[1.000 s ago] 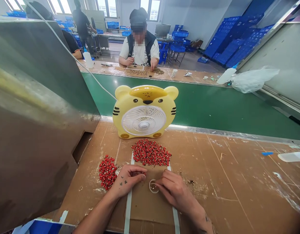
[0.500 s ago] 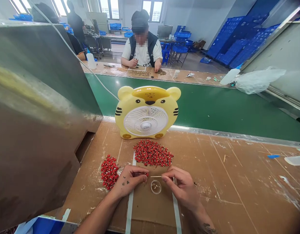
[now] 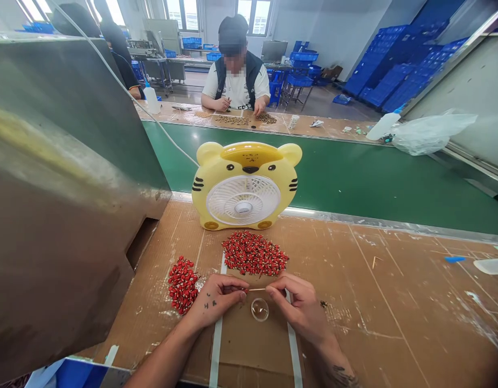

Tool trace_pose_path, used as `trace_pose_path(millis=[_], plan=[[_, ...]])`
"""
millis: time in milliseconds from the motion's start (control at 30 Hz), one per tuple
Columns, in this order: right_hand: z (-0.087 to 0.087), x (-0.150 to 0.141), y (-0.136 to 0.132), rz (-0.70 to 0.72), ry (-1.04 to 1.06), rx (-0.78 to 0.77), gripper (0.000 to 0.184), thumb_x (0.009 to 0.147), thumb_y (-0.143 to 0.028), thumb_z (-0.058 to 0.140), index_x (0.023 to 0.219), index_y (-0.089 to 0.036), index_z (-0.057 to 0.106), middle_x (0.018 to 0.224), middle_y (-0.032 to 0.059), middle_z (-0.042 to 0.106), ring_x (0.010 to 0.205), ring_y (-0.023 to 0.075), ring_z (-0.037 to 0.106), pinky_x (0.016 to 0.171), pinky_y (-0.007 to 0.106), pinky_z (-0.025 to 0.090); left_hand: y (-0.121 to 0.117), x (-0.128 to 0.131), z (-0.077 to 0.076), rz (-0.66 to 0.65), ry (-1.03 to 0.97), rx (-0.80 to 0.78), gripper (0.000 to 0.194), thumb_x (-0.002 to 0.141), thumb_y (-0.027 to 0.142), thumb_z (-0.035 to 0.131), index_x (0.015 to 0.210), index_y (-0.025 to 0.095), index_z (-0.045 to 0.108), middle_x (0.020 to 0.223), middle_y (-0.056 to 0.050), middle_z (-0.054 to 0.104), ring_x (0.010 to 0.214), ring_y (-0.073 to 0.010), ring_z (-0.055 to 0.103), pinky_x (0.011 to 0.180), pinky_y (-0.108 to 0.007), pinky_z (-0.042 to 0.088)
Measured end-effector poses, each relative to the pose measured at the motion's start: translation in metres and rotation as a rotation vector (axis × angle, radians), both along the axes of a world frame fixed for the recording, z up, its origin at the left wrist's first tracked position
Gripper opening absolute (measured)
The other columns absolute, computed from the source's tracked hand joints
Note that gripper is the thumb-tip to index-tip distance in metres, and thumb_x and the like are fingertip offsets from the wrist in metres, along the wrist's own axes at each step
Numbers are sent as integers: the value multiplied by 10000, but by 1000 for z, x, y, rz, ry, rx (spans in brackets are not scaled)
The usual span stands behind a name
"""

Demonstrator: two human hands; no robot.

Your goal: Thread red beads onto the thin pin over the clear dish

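Pinched between the thumb and forefinger of my left hand (image 3: 220,298) is a small red piece (image 3: 244,290), mostly hidden by the fingertips. My right hand (image 3: 296,302) grips a thin pale stick (image 3: 257,290), whose far end reaches the red piece. Whether the tip touches it is too small to tell. Just below the stick sits a small clear round dish (image 3: 260,310) with a little clear stuff in it. A large heap of red pieces (image 3: 255,253) lies beyond my hands, and a smaller heap of red pieces (image 3: 182,284) lies left of my left hand.
A yellow tiger-faced fan (image 3: 244,186) stands behind the large heap. At left rises a big metal housing (image 3: 71,205). Across the green belt (image 3: 354,178), a co-worker (image 3: 236,70) handles small pieces. A white bottle (image 3: 491,265) lies at far right.
The stick in my right hand has moved slightly left, so its tip now meets the red piece at my left fingertips. The standing person in the background has shifted left.
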State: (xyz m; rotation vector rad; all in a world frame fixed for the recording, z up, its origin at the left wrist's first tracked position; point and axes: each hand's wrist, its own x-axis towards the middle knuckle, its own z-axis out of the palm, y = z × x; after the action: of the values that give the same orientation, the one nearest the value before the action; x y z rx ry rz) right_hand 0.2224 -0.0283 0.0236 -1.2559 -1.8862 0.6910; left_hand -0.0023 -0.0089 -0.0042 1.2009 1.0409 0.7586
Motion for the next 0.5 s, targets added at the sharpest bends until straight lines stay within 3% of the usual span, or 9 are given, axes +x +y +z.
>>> trace_pose_path(millis=[300, 500], plan=[[7, 19, -13, 127, -255, -181, 242, 942, -332, 612, 745, -195, 640, 714, 13, 619, 685, 166, 567, 630, 263, 409, 0, 0, 5, -17, 17, -46, 206, 721, 258, 748, 877, 138, 810, 759, -72, 772, 631, -167, 646, 600, -238, 460], [17, 75, -10, -163, -319, -186, 239, 982, -315, 503, 891, -202, 693, 818, 51, 685, 753, 193, 620, 684, 294, 461, 2, -2, 2, -23, -6, -92, 243, 705, 280, 767, 902, 141, 799, 713, -56, 764, 640, -172, 652, 625, -245, 479]])
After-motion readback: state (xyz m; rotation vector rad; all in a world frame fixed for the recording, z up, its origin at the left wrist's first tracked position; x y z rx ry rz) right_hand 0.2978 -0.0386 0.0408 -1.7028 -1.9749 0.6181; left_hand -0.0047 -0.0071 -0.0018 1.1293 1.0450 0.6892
